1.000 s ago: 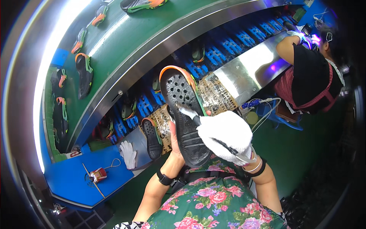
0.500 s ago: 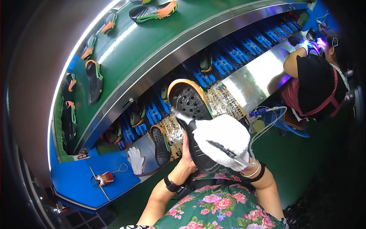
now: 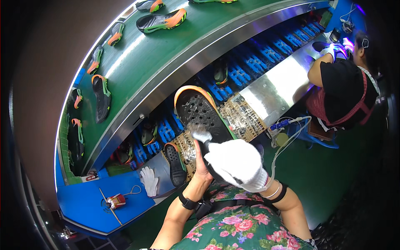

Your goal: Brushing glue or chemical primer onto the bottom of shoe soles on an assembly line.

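A black shoe sole (image 3: 198, 104) with round holes and an orange and green rim is held in front of me. My bare left hand (image 3: 201, 168) grips its left edge, thumb along the side. My right hand (image 3: 237, 161), in a white knit glove, is closed around a brush (image 3: 202, 135) with a dark handle. Its bristles press on the holed part of the sole. The sole's near end lies hidden behind the glove. Beside my left hand, a smaller-looking matching sole (image 3: 175, 163) rests on the metal ledge.
A taped cardboard pad (image 3: 243, 116) covers part of the ledge. Several soles ride on a green belt (image 3: 137, 66), above a row of blue holders (image 3: 239, 74). A white glove (image 3: 148, 181) and a red-labelled container (image 3: 116, 201) lie at left. Another person (image 3: 341, 83) works at right.
The brush has moved down the sole toward me, and its bristles now lie splayed. The held sole has shifted slightly left. Soles on the belt appear a little farther left and nearer.
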`<state>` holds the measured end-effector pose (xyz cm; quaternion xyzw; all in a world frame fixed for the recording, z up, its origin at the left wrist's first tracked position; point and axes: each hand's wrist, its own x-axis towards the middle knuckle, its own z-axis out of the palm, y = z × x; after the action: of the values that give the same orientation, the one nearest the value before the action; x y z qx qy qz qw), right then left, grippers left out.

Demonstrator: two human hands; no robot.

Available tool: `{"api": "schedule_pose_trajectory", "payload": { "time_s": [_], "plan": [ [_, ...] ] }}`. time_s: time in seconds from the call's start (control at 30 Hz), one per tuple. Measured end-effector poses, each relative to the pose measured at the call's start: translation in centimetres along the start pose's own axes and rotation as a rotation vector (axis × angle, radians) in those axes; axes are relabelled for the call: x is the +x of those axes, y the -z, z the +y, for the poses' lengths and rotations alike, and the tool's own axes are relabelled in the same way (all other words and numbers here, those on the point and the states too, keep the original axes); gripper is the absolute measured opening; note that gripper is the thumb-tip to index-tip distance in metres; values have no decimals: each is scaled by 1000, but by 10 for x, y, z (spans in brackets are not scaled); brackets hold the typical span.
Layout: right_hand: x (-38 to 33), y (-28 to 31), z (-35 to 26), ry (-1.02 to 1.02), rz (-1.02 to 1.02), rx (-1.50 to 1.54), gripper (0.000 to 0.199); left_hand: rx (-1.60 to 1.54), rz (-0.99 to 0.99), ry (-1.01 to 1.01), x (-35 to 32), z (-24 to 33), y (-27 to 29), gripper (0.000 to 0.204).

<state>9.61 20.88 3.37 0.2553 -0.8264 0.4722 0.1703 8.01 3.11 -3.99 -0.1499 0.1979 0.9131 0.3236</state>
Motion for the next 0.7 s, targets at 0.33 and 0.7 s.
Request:
{"api": "schedule_pose_trajectory", "payload": {
  "time_s": [0.33, 0.7],
  "plan": [
    [26, 15, -11, 93, 0, 70, 38, 0, -300, -159, 16, 18, -48, 102],
    [14, 8, -9, 203, 13, 169, 36, -222, -423, -73, 20, 22, -49, 101]
  ]
}}
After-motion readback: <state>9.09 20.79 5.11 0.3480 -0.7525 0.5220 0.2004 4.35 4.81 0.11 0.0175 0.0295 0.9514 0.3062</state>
